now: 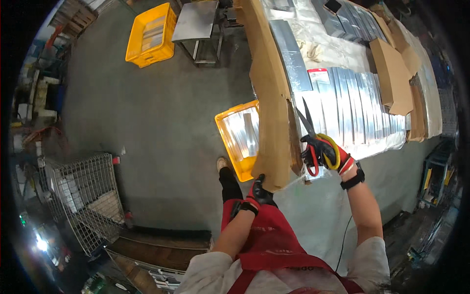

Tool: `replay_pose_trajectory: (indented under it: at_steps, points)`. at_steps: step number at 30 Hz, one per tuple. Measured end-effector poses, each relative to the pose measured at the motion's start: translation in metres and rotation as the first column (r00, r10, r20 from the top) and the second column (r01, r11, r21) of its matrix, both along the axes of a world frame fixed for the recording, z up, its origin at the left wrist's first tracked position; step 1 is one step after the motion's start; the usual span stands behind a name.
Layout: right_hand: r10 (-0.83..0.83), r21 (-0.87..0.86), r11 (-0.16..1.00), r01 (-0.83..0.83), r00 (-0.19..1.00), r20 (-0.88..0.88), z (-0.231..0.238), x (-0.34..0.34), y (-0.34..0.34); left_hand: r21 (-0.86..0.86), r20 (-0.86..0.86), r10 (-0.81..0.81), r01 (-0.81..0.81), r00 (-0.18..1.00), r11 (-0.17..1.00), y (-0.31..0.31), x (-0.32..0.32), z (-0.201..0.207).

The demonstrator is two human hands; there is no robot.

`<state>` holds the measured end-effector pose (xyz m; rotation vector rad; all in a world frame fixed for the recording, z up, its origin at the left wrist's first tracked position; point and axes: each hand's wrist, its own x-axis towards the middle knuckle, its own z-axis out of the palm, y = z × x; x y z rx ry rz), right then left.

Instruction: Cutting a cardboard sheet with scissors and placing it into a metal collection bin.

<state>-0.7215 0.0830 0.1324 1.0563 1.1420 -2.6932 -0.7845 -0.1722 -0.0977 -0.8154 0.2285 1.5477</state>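
Floor (147,112) spreads L of cardboard (271,127), L hand (262,192) prob. gripping edge.

Looks like a factory or warehouse floor, judging by the bare grey concrete (147,112), yellow plastic crates (148,60), wire-mesh cage (93,196), metal-topped stand (197,20), and rows of silvery flat pieces (360,105) packed among plastic sheeting (342,54) and cardboard (270,117).

head view: left fisheye of a head-worn pair | looked from above the person's red apron (267,230) | faced steeply down and forward, upright, unmirrored | forearms (368,210) entered from the lower edge, fairly near | floor (147,117) stretched well beyond, toward the top | straight edges bent toward the dark round rim
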Motion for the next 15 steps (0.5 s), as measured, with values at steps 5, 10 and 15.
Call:
replay_pose_trajectory:
  at_steps: [5, 10, 15]
  points:
    - [0.098, 0.254, 0.964, -0.076, 0.992, -0.074, -0.014, 0.009, -0.007, 0.052, -0.058, -0.053, 0.056, 0.997, 0.997, 0.002, -0.052, 0.103]
    - [-0.202, -0.035, 0.978, 0.204, 0.978, 0.043, -0.050, -0.043, -0.002, 0.017, -0.274, -0.021, 0.026, 0.962, 1.000, -0.042, -0.050, 0.063]
    - [-0.152, 0.135, 0.981, 0.140, 0.985, 0.083, -0.079, -0.055, 0.013, 0.017, -0.025, -0.123, 0.123, 0.992, 0.992, -0.052, -0.055, 0.055]
